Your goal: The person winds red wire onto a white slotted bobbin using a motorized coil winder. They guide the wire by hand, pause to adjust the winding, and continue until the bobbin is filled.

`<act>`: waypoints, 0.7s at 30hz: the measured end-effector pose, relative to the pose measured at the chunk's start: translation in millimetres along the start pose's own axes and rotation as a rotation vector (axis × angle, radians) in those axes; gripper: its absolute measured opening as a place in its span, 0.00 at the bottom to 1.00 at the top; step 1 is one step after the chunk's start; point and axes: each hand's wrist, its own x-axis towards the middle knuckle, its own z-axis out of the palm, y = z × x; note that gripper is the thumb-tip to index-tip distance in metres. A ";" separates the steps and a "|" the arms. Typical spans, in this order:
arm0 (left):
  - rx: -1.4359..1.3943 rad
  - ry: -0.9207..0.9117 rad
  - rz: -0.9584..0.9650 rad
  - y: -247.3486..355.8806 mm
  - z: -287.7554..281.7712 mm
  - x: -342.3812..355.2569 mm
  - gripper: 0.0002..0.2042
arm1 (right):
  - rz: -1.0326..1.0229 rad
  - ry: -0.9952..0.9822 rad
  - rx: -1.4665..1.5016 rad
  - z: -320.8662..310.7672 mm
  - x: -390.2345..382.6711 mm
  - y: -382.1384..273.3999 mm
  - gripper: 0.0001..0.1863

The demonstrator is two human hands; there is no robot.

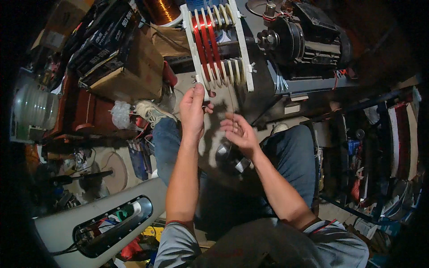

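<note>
In front of me a coil winding former point(248, 71) with white side bars and several pale grooved spools is fixed to a shaft. Bright red copper wire point(210, 47) fills the grooves on its left part. My left hand point(193, 109) is closed at the former's lower left corner, thumb along the end of the bar and fingers curled behind. From the underside of the former a thin strand of wire point(232, 102) runs down to my right hand point(240, 134). The right fingers are bent around this strand, slightly blurred, below the former.
An electric motor point(308, 40) sits on the bench to the right of the former. A large spool of copper wire point(161, 11) stands behind. Cardboard boxes point(129, 71) are stacked at left. A dark shelf rack point(342, 156) flanks my right leg, and a grey panel point(58, 223) lies at lower left.
</note>
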 end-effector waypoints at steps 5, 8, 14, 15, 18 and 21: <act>0.022 0.009 0.017 3.3 1.7 -0.9 0.17 | 0.149 0.056 0.066 -18.5 -22.3 32.9 0.19; 0.013 0.023 -0.009 3.8 1.7 -2.9 0.17 | 0.168 0.125 0.114 -19.8 -27.3 37.1 0.14; 0.020 0.016 0.055 1.6 3.7 -4.7 0.18 | 0.019 0.262 -0.327 -41.7 -27.7 74.3 0.09; 0.020 0.015 0.065 0.6 2.8 -5.3 0.18 | 0.004 0.296 -0.352 -37.4 -27.9 71.3 0.09; 0.015 0.007 0.100 -1.7 1.5 -7.2 0.17 | 0.111 0.425 -0.149 -23.2 -29.4 58.7 0.10; -0.014 -0.033 0.148 -5.1 2.4 -13.2 0.14 | 0.089 0.422 -0.142 -23.1 -30.8 56.2 0.10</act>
